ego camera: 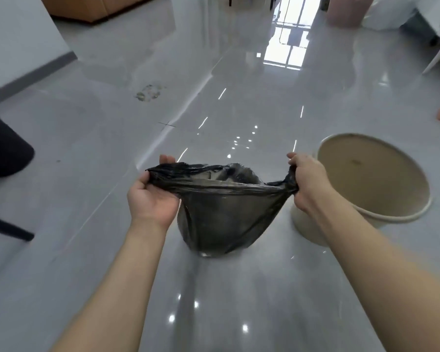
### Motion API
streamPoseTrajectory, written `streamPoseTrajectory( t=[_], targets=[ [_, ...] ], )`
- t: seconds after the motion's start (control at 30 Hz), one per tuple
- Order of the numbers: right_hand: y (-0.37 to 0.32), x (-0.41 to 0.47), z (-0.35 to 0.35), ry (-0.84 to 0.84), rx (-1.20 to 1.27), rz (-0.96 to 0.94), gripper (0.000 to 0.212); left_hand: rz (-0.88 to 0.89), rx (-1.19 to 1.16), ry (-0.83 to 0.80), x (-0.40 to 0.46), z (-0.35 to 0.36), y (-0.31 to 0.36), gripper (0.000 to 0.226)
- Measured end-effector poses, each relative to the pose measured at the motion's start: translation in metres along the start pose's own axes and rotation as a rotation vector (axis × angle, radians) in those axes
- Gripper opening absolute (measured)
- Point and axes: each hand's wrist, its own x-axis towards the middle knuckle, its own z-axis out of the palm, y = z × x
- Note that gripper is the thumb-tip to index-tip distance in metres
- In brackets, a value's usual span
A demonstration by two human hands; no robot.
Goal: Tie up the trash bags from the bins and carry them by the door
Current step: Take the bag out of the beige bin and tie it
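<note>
My left hand [150, 196] and right hand [306, 181] each grip a bunched end of the black trash bag [219, 214], its mouth stretched between them; it seems to rest on the floor [112, 148] beside the emptied bin [371, 179].

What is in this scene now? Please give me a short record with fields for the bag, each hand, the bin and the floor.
bag: black trash bag, out of the bin, mouth stretched between both hands, not yet tied
left hand: left hand grips the bag's left rim
right hand: right hand grips the bunched right rim
bin: beige bin, right of the bag, no liner inside
floor: glossy grey tiles, with a dirty patch farther ahead
</note>
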Motion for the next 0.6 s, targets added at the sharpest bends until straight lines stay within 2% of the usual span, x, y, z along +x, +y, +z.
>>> streamPoseTrajectory(
  t=[0.07, 0.1, 0.17, 0.23, 0.27, 0.33, 0.37, 0.4, 0.43, 0.47, 0.53, 0.6],
  targets=[
    [0.002, 0.002, -0.004, -0.059, -0.284, -0.107, 0.026, 0.000, 0.198, 0.027, -0.001, 0.001, 0.002, 0.028],
    [-0.001, 0.002, -0.005, -0.096, -0.424, -0.164, 0.027, 0.015, 0.386, 0.056, -0.001, 0.004, 0.003, 0.025],
    [-0.010, 0.002, -0.009, -0.150, -0.734, -0.305, 0.026, 0.093, 0.900, 0.088, 0.001, 0.012, 0.005, 0.021],
    [-0.021, 0.003, -0.010, -0.176, -1.041, -0.471, 0.025, 0.137, 1.504, 0.050, 0.002, 0.023, 0.011, 0.019],
    [-0.025, 0.001, -0.010, -0.189, -1.138, -0.537, 0.026, 0.079, 1.809, -0.014, 0.000, 0.027, 0.012, 0.027],
    [-0.031, -0.005, -0.007, -0.271, -1.273, -0.590, 0.047, -0.233, 2.283, -0.193, -0.008, 0.035, 0.009, 0.070],
    [-0.032, -0.010, -0.006, -0.341, -1.349, -0.599, 0.062, -0.373, 2.446, -0.255, -0.011, 0.037, 0.005, 0.095],
    [-0.031, -0.015, -0.005, -0.427, -1.441, -0.612, 0.076, -0.457, 2.592, -0.281, -0.013, 0.035, -0.002, 0.110],
    [-0.030, -0.019, -0.004, -0.509, -1.528, -0.624, 0.085, -0.473, 2.727, -0.273, -0.014, 0.033, -0.007, 0.111],
    [-0.029, -0.023, -0.004, -0.576, -1.599, -0.631, 0.091, -0.434, 2.836, -0.224, -0.010, 0.029, -0.011, 0.100],
    [-0.025, -0.029, -0.005, -0.663, -1.723, -0.682, 0.093, -0.346, 2.950, -0.108, -0.004, 0.025, -0.011, 0.063],
    [-0.023, -0.031, -0.007, -0.699, -1.815, -0.816, 0.078, -0.302, 2.984, -0.074, 0.000, 0.025, -0.008, 0.031]
  ],
)
